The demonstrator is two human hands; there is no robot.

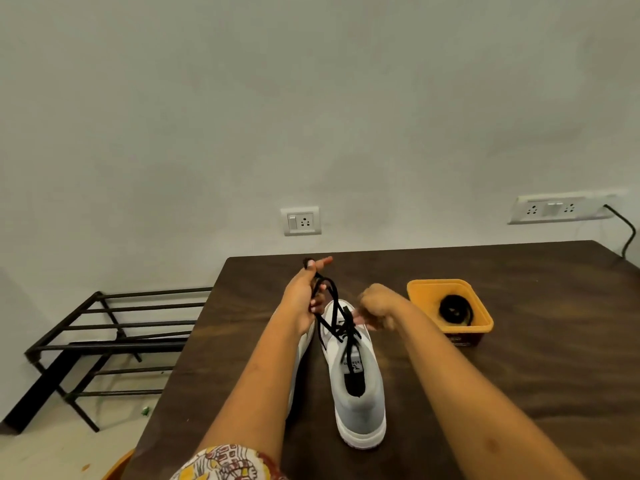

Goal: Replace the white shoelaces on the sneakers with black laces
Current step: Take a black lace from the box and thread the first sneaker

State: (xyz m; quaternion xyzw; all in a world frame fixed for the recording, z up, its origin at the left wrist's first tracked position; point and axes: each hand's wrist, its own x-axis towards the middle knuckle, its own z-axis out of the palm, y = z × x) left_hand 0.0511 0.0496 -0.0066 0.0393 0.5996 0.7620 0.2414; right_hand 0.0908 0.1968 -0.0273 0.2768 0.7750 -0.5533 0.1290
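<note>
**A:** Where's the shoe being worked on?

**B:** The grey sneaker [356, 382] stands upright on the dark table [536, 358], heel toward the person and toe toward the wall. I'll place everything else from that shoe.

**A:** And the lace?

**B:** The black lace [333, 308] is crossed through the eyelets at the front of the shoe. From there its strands rise up and to the left.

**A:** Who's holding it?

**B:** The left hand [304, 299], above the toe and a little to the left. Its fingers are curled round the strands, with one finger sticking out straight and the lace looped near the fingertips.

**A:** The right hand?

**B:** The right hand [378, 306] sits just over the laced part, on the shoe's right side, with the fingers bunched tight. It's blurred, so I can't tell whether it pinches the lace.

**A:** Is there a second shoe?

**B:** Yes, the other sneaker [303, 344] is just beside the first on its left. It's mostly hidden under the left forearm.

**A:** Anything else around?

**B:** To the right of the toe there's a yellow tub [417, 289] with a coiled black lace [455, 310] inside. Off the table, well to the left of the shoe, a black metal rack [114, 336] stands on the floor. Beyond the toe, a socket plate [300, 221] is on the wall. Nearer than the heel, a patterned sleeve [225, 462] shows at the bottom edge.
</note>
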